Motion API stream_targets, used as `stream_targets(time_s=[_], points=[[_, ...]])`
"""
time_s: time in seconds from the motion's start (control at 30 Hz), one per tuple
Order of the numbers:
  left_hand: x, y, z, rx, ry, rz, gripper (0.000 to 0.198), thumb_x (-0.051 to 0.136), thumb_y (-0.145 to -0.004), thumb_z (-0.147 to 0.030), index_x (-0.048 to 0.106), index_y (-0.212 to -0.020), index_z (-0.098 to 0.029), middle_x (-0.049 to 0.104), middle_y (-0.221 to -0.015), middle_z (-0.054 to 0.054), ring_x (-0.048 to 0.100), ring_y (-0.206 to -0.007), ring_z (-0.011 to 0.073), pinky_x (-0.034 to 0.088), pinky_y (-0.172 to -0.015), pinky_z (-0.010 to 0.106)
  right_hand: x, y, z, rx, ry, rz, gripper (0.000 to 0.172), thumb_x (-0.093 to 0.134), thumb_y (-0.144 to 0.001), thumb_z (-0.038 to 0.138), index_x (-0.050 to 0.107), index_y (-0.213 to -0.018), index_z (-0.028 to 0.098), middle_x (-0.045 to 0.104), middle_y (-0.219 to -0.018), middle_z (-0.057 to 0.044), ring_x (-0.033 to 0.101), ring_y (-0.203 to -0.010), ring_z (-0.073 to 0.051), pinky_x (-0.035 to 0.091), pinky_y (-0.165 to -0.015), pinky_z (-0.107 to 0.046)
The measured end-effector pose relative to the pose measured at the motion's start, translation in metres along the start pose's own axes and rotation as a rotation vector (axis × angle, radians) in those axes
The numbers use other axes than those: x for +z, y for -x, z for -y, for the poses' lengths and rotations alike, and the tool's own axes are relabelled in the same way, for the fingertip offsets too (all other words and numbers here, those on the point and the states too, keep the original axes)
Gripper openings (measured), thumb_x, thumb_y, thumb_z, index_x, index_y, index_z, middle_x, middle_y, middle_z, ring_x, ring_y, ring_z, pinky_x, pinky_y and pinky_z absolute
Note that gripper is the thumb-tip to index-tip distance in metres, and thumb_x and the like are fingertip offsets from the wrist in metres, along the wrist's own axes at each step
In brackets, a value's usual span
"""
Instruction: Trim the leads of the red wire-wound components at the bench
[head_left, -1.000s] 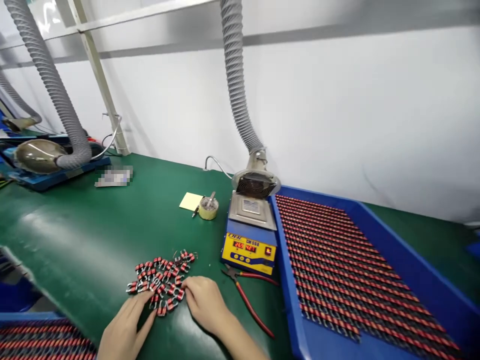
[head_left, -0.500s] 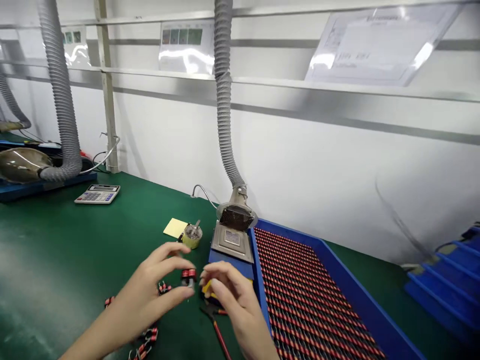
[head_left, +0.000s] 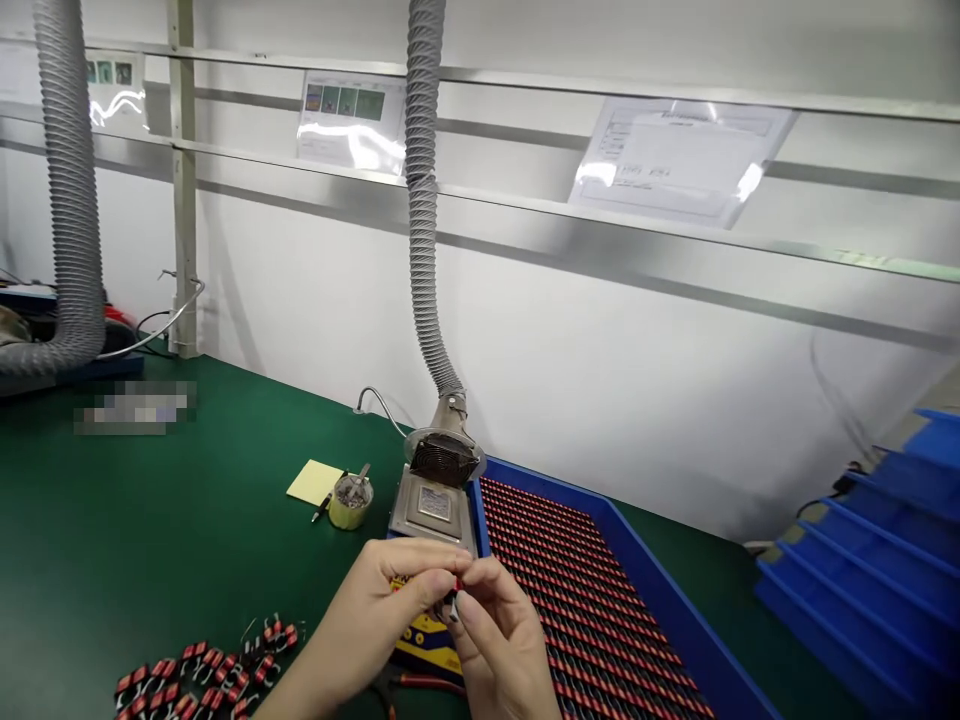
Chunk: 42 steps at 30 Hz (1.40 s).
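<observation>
At the far left a grey ribbed hose point(head_left: 67, 180) hung down and bent near the green table point(head_left: 247, 420). Just beside it lay a pale thing point(head_left: 135, 408), which was too blurred to recognise. Toward the bottom, a loose pile of small red-and-black parts point(head_left: 212, 657) with metal wires was spread on the table, partly behind the person's left forearm. Farther back, a yellow note pad point(head_left: 309, 482) lay flat, with a pen point(head_left: 321, 508) touching its edge, and next to it stood a small round pot point(head_left: 350, 503) with grey material inside.

The left hand point(head_left: 364, 612) was raised in front of the heating unit point(head_left: 435, 503) and covered some of its yellow front panel point(head_left: 431, 650). Its thumb and fingers were pinching one red-and-black part point(head_left: 453, 598), which was mostly hidden among the fingertips. The right hand point(head_left: 504, 635) met it there; its thumb and bent fingers were closed around the same small part from the other side. Below the hands, a red handle point(head_left: 427, 684) lay near the unit. Above the unit, a second ribbed hose point(head_left: 424, 220) ended in a round hood point(head_left: 445, 457).

To the right, a long blue tray point(head_left: 660, 585) held many similar parts in close rows, and blue stacked bins point(head_left: 862, 590) stood at the far right.
</observation>
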<state>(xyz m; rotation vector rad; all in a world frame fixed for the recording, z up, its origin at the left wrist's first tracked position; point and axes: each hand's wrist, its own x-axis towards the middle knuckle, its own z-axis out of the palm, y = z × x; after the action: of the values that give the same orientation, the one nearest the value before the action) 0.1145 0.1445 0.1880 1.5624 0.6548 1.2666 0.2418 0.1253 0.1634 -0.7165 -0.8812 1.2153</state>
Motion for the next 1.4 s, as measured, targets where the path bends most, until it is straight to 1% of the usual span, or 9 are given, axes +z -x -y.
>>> stream_targets(time_s=[0.23, 0.47, 0.53, 0.67, 0.77, 0.9, 1.03, 1.17, 1.4], points=[[0.008, -0.003, 0.023, -0.015, 0.32, -0.312, 0.007, 0.071, -0.07, -0.026, 0.073, -0.067, -0.02, 0.073, -0.071, 0.002, 0.066, -0.085, 0.0185, 0.048, -0.09, 0.03, 0.005, -0.004, -0.016, 0.073, -0.037, 0.023, 0.018, 0.077, -0.063, 0.03, 0.065, -0.074, 0.023, 0.063, -0.079, 0.0, 0.06, -0.08, -0.013, 0.049, -0.07, -0.02], [0.0, 0.001, 0.01, 0.08, 0.592, -0.598, 0.01, 0.072, -0.071, -0.034, 0.068, -0.07, -0.024, 0.069, -0.063, -0.005, 0.067, -0.077, 0.0121, 0.051, -0.083, 0.024, 0.01, -0.003, -0.011, 0.221, -0.25, 0.018, 0.017, 0.077, -0.065, 0.026, 0.064, -0.075, 0.021, 0.066, -0.081, 0.001, 0.064, -0.073, -0.012, 0.053, -0.067, -0.022], [-0.005, 0.002, 0.01, 0.08, 0.454, -0.54, 0.011, 0.067, -0.076, -0.034, 0.069, -0.084, -0.027, 0.072, -0.086, -0.003, 0.063, -0.097, 0.014, 0.047, -0.09, 0.024, 0.01, -0.003, -0.01, 0.215, -0.275, -0.041, 0.018, 0.077, -0.065, 0.024, 0.064, -0.077, 0.021, 0.067, -0.082, 0.001, 0.064, -0.075, -0.011, 0.052, -0.069, -0.02], [-0.001, 0.008, 0.016, -0.103, 0.075, -0.138, 0.049, 0.061, -0.081, -0.034, 0.045, -0.127, -0.037, 0.05, -0.134, -0.001, 0.039, -0.126, 0.0197, 0.029, -0.107, 0.034, 0.007, -0.006, -0.016, 0.17, -0.307, -0.03, 0.024, 0.079, -0.063, 0.025, 0.065, -0.082, 0.025, 0.066, -0.089, 0.001, 0.063, -0.078, -0.011, 0.051, -0.07, -0.021], [0.007, 0.012, 0.016, -0.165, 0.015, -0.058, 0.045, 0.056, -0.083, -0.036, 0.045, -0.127, -0.034, 0.054, -0.128, 0.002, 0.044, -0.121, 0.0226, 0.029, -0.105, 0.039, 0.004, -0.008, -0.018, 0.132, -0.211, -0.006, 0.023, 0.077, -0.065, 0.028, 0.065, -0.084, 0.025, 0.064, -0.093, 0.0, 0.061, -0.085, -0.014, 0.051, -0.076, -0.026], [0.007, 0.012, 0.01, -0.194, 0.286, 0.072, 0.053, 0.063, -0.079, -0.034, 0.041, -0.127, -0.027, 0.065, -0.105, 0.005, 0.057, -0.102, 0.0196, 0.041, -0.091, 0.032, -0.009, -0.007, -0.005, -0.007, -0.07, -0.022, 0.017, 0.073, -0.067, 0.034, 0.064, -0.076, 0.023, 0.058, -0.077, 0.001, 0.057, -0.076, -0.012, 0.049, -0.069, -0.022], [0.002, 0.011, 0.01, -0.32, 0.5, 0.279, 0.068, 0.071, -0.072, -0.022, 0.035, -0.13, -0.025, 0.065, -0.089, 0.004, 0.064, -0.08, 0.0171, 0.046, -0.067, 0.024, -0.02, 0.0, 0.005, 0.097, 0.043, 0.116, 0.029, 0.069, -0.069, 0.041, 0.067, -0.089, 0.02, 0.054, -0.072, -0.002, 0.052, -0.063, -0.013, 0.045, -0.055, -0.024], [-0.001, 0.01, 0.01, -0.348, 0.491, 0.382, 0.066, 0.069, -0.071, -0.013, 0.037, -0.128, -0.024, 0.066, -0.087, 0.002, 0.064, -0.075, 0.0128, 0.045, -0.067, 0.021, -0.02, -0.001, 0.004, 0.046, 0.099, 0.258, 0.022, 0.066, -0.072, 0.038, 0.066, -0.065, 0.018, 0.046, -0.058, 0.001, 0.044, -0.052, -0.01, 0.039, -0.05, -0.023], [-0.009, 0.013, -0.002, -0.354, 0.214, 0.298, 0.064, 0.067, -0.073, -0.013, 0.037, -0.127, -0.029, 0.067, -0.09, 0.0, 0.062, -0.087, 0.0148, 0.045, -0.082, 0.03, -0.032, -0.003, 0.025, -0.137, 0.081, 0.003, 0.023, 0.058, -0.081, 0.036, 0.06, -0.064, 0.02, 0.04, -0.052, 0.005, 0.038, -0.046, -0.007, 0.035, -0.046, -0.02]])
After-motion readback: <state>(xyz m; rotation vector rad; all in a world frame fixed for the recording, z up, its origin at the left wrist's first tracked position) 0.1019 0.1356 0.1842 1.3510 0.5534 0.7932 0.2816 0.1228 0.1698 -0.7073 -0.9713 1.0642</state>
